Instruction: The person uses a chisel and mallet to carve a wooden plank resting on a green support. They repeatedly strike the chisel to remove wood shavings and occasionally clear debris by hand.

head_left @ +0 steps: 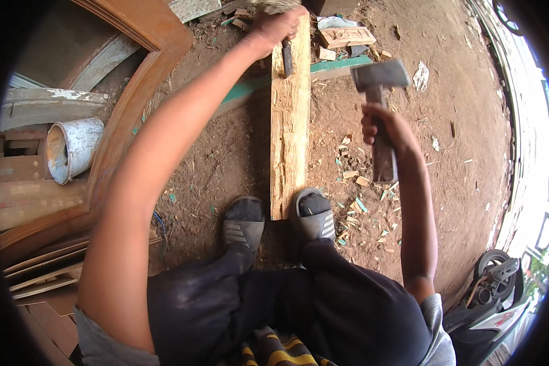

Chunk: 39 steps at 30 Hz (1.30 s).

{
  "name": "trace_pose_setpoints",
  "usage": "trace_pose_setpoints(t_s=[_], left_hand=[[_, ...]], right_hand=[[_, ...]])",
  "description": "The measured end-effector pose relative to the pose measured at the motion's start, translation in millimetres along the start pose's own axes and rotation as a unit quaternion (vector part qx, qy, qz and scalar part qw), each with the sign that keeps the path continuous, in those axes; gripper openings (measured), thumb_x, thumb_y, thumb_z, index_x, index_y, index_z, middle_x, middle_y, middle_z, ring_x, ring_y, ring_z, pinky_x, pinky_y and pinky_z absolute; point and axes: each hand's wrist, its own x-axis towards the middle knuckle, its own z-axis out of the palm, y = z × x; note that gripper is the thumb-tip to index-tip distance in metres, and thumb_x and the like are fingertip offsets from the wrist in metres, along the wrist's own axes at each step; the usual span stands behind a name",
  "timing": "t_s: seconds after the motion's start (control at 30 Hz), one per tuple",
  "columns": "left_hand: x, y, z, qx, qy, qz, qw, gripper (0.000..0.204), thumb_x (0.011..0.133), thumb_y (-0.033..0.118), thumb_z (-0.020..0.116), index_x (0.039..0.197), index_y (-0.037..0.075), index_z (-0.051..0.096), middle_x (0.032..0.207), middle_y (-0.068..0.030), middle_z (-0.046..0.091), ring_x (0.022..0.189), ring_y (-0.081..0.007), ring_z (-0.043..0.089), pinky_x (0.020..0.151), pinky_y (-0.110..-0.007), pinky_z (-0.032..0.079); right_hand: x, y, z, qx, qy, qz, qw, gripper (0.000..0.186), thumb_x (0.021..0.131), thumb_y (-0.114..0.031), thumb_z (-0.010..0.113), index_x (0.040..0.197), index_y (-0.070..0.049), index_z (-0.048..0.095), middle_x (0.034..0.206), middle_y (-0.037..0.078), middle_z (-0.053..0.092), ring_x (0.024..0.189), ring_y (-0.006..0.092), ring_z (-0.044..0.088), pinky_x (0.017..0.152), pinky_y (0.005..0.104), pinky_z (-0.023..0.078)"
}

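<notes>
My left hand (276, 32), at the far end of a long pale wooden plank (291, 128), is closed round a chisel (287, 59). Its dark blade points back toward me and rests on or just over the plank's face. To the right, my right hand (389, 125) grips the handle of a hammer (381, 76), its heavy grey head raised above the ground and apart from the plank. Rough gouges and torn grain run along the plank's left side. Its near end lies between my sandalled feet (313, 213). The chisel's far end is partly hidden by my fingers.
A green-painted board (341, 66) runs crosswise by the plank. Wood chips (360, 207) litter the dirt. On the left stand a brown wooden frame (128, 91) and a paint-stained white bucket (73, 146). A carved wooden block (346, 36) lies far off; a motorcycle (494, 293) is lower right.
</notes>
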Motion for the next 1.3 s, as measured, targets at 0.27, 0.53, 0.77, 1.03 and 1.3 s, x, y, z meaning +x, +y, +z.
trace_pose_setpoints(t_s=[0.27, 0.53, 0.77, 1.03, 1.3], left_hand=[[-16.1, 31.5, -44.7, -0.049, 0.049, -0.16, 0.985, 0.029, 0.095, 0.025, 0.06, 0.07, 0.019, 0.046, 0.056, 0.0082, 0.032, 0.046, -0.0074, 0.033, 0.043, -0.026, 0.027], [24.6, 71.9, 21.2, 0.155, 0.059, -0.11, 0.98, 0.021, 0.087, 0.023, 0.071, 0.075, 0.008, 0.061, 0.061, -0.0017, 0.054, 0.048, -0.0143, 0.051, 0.045, -0.031, 0.042], [107.4, 166.2, 85.0, 0.186, -0.031, 0.007, 0.982, 0.029, 0.09, 0.039, 0.063, 0.085, 0.01, 0.062, 0.08, -0.0089, 0.065, 0.066, -0.0212, 0.061, 0.055, -0.037, 0.047], [64.4, 185.0, 41.3, 0.13, -0.072, -0.084, 0.985, 0.033, 0.103, 0.047, 0.048, 0.105, 0.021, 0.068, 0.096, -0.001, 0.071, 0.088, -0.0198, 0.067, 0.078, -0.046, 0.051], [59.0, 166.4, 1.7, 0.289, -0.268, -0.194, 0.898, 0.086, 0.085, 0.073, 0.06, 0.151, 0.02, 0.046, 0.161, -0.0139, 0.034, 0.142, -0.0401, 0.038, 0.114, -0.066, 0.026]], right_hand=[[-22.8, 127.3, -61.3, -0.236, 0.111, 0.152, 0.953, 0.045, 0.096, -0.038, 0.063, 0.105, 0.006, 0.063, 0.094, 0.019, 0.071, 0.088, 0.0268, 0.073, 0.075, 0.0398, 0.059], [-29.4, -15.0, -44.3, -0.613, -0.132, 0.03, 0.778, 0.064, 0.098, -0.046, 0.064, 0.135, 0.006, 0.057, 0.122, 0.021, 0.07, 0.11, 0.0311, 0.069, 0.093, 0.043, 0.057], [35.0, -251.8, 51.9, -0.455, -0.1, -0.382, 0.798, 0.049, 0.09, -0.028, 0.077, 0.129, -0.004, 0.063, 0.118, 0.012, 0.067, 0.113, 0.0233, 0.063, 0.087, 0.0348, 0.058], [75.6, -241.6, 135.8, -0.284, -0.116, -0.321, 0.896, 0.025, 0.093, -0.022, 0.072, 0.116, -0.012, 0.068, 0.107, 0.005, 0.073, 0.095, 0.0189, 0.071, 0.08, 0.0389, 0.06], [84.7, -204.3, 136.0, -0.411, 0.053, -0.321, 0.852, 0.031, 0.083, -0.03, 0.079, 0.106, -0.008, 0.075, 0.09, 0.005, 0.074, 0.083, 0.0163, 0.071, 0.07, 0.0347, 0.06]])
